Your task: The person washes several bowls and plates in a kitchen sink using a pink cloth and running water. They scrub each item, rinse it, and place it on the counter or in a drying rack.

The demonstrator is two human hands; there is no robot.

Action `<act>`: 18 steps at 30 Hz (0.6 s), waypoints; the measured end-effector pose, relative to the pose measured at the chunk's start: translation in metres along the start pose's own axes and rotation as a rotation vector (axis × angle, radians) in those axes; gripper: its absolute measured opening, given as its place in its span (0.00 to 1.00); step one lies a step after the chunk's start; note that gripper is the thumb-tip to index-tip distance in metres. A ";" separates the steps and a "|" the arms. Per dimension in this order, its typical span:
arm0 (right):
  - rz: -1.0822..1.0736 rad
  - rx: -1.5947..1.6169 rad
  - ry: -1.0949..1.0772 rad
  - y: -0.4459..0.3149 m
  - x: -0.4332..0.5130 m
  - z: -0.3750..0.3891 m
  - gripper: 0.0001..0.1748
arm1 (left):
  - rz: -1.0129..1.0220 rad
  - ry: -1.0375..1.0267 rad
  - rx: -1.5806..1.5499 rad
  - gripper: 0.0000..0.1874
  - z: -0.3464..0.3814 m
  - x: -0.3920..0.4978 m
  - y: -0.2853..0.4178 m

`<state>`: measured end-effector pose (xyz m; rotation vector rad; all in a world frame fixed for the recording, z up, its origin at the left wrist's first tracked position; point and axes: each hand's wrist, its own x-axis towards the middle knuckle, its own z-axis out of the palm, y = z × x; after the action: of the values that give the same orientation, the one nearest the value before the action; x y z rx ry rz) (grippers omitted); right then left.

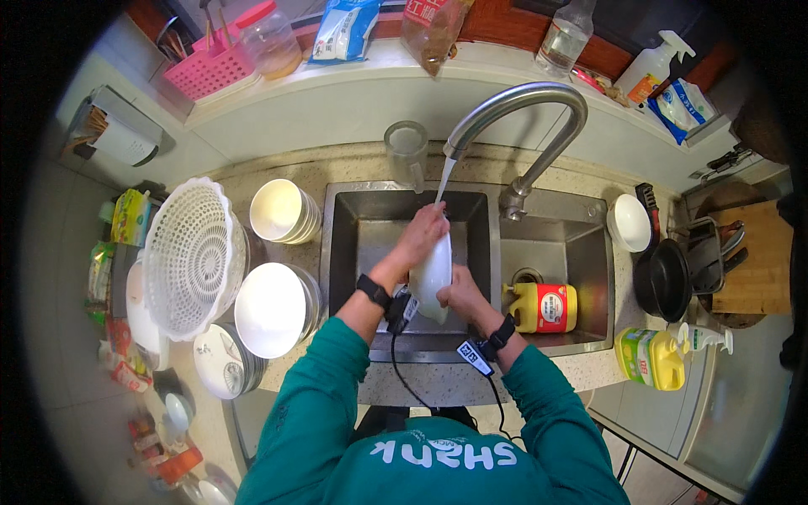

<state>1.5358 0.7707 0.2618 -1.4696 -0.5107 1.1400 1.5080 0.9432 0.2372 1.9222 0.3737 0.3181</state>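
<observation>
A white dish [432, 281], a plate or shallow bowl, is tilted nearly on edge over the left basin [379, 252] of a steel double sink. My left hand [424, 235] grips its far end, right where the water stream [445, 180] comes down. Lower on the right side, my right hand [464, 293] holds the dish's rim with bent fingers. The curved steel faucet [517, 95] arches above, its spout just beyond my left hand. Part of the dish's face is hidden by my hands.
Left on the counter are stacked bowls [278, 208], larger bowls [271, 309], plates [218, 360] and a white plastic basket [196, 259]. A glass mug [407, 151] stands behind the sink. A yellow jug [546, 307] lies in the right basin. Rightward are a white bowl [629, 222] and black pot [663, 281].
</observation>
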 end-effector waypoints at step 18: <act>-0.046 -0.112 -0.048 0.006 -0.022 -0.016 0.18 | -0.239 -0.324 -0.631 0.21 0.004 0.006 -0.011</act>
<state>1.5381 0.7430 0.2617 -1.5213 -0.6471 1.1280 1.5142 0.9465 0.2256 1.2639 0.2436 -0.0396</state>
